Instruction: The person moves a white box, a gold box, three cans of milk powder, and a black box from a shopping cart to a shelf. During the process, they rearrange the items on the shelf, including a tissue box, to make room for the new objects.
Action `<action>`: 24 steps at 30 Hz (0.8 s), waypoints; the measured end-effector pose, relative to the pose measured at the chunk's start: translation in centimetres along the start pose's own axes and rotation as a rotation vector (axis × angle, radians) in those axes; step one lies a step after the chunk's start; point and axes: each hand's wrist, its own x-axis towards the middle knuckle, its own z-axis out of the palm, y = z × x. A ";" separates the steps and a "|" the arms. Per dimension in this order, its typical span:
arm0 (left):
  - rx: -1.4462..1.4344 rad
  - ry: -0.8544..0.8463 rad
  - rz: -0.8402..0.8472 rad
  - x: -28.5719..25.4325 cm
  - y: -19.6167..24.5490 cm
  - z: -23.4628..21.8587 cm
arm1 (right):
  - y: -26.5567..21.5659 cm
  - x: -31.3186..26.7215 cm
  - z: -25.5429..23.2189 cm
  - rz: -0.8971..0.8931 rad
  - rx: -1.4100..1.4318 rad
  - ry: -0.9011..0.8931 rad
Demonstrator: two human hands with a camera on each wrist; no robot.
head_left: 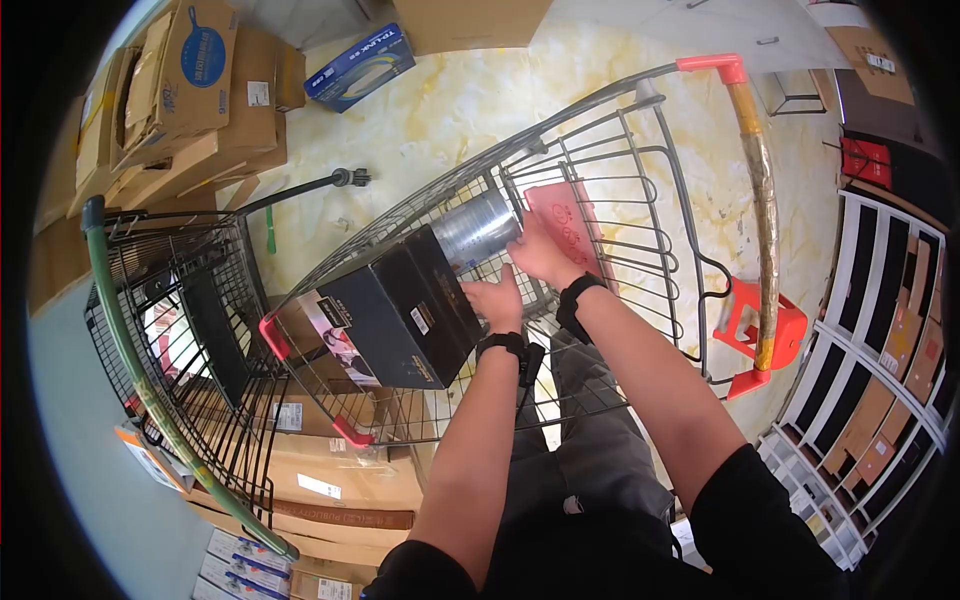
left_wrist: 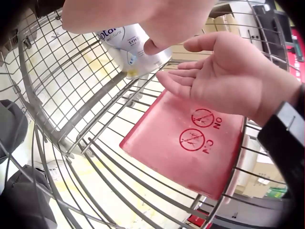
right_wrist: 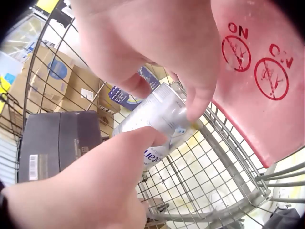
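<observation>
A silver can [head_left: 472, 232] with blue print lies on its side in the shopping cart [left_wrist: 228, 195], against a black carton [head_left: 405, 310]. My left hand [head_left: 497, 300] is beside the carton's near corner, fingers loosely extended towards the can. In the right wrist view, the left thumb and fingers overlap the can [right_wrist: 159, 117]. At the can's other end is my right hand [head_left: 545, 252], its palm turned inward and fingers relaxed; the left wrist view shows its fingertips right by the can's end. Under the right hand is the pink child-seat panel [left_wrist: 186, 143] with red warning marks.
Another cart [head_left: 215, 330] with a green handle stands at the left. Cardboard boxes [head_left: 215, 110] are stacked behind it, and a blue TP-LINK box [head_left: 360, 68] sits on the floor. The shopping cart's worn handle [head_left: 765, 220] is at the right, with white shelving [head_left: 860, 370] beyond.
</observation>
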 end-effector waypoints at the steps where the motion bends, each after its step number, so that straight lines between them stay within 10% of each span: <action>1: -0.040 -0.014 0.003 0.5 -0.2 0.1 | 0.0 0.3 0.2 0.007 0.003 0.001; 14: -0.081 0.089 0.207 2.2 -0.4 -0.9 | -3.0 -3.7 1.0 0.216 -0.245 -0.012; 24: -0.101 -0.171 0.230 -1.5 2.3 -6.7 | -3.8 -4.8 -2.0 0.161 -0.207 0.090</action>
